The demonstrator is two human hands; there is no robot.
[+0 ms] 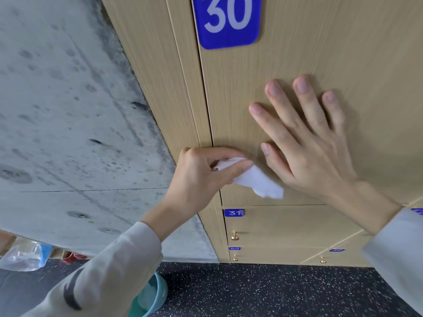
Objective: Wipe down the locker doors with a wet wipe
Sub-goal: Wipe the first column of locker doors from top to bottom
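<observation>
Head cam looks down the lockers: the left hand (201,177) is curled shut around a crumpled white wet wipe (256,179), pinching it against the lower left edge of the locker door (297,60) marked with the blue 30 plate (226,19), while the right hand (309,143) lies flat and wide open on that same door just beside the wipe, holding nothing. Below the left sleeve (109,271) there's a teal bucket (151,298) on the speckled floor (263,291), can't really tell what's in it. Further left of that arm sits a clear plastic bag (23,257), contents too blurry to tell.
</observation>
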